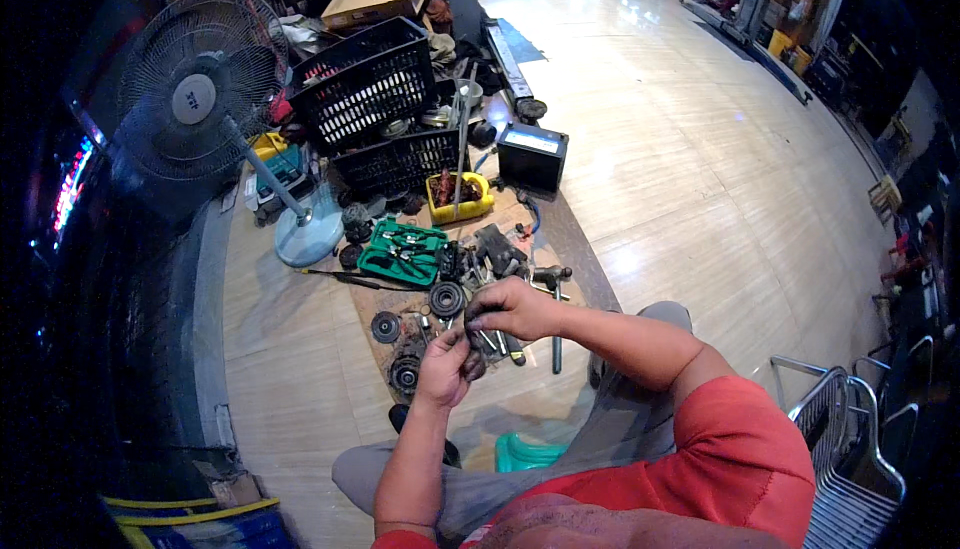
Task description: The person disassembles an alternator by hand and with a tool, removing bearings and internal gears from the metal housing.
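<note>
A fan (195,99) stands far left, crates (365,84) behind it. A green tool case (403,252) and dark round parts (446,299) lie ahead. The left hand (443,367) and right hand (515,309), both closed, pinch one small dark part (474,334) above the cluttered mat (530,379).

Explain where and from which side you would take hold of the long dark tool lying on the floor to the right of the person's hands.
Grip the long dark tool around the middle of its straight shaft, coming from the right, probably. It lies flat, pointing away from the person. The right hand and scattered round parts crowd its left side; the wooden floor on its right looks barer.
</note>
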Tool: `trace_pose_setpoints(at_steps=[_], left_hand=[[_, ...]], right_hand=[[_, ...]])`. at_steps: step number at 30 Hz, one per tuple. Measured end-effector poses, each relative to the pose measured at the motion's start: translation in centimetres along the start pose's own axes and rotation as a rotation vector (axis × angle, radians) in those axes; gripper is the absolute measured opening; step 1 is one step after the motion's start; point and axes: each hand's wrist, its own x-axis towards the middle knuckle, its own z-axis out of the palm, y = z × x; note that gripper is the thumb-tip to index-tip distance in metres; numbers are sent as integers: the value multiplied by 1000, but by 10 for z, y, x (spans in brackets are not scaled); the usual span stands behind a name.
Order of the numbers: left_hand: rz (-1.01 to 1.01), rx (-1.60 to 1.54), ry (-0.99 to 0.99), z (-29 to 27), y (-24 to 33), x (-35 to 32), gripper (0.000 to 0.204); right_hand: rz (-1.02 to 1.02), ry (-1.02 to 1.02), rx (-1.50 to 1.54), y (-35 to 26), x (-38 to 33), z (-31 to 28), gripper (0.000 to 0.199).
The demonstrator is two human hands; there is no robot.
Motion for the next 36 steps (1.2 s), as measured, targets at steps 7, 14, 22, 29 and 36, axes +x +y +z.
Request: trace_pose_setpoints(at_steps=[7,14,22,29,36], left_hand=[[101,186,182,12,-2,5,9],[698,1228,359,20,4,-5,9],[568,1039,291,22,11,-8,10],[352,748,327,13,-6,-1,14],[-43,-322,-198,4,-8,-5,11]], right_hand=[[40,121,-56,-4,1,4,21],[121,216,-104,1,1,15,20],[291,92,163,14,2,11,23],[399,99,259,1,4,12,22],[418,-8,561,-14,0,6,20]])
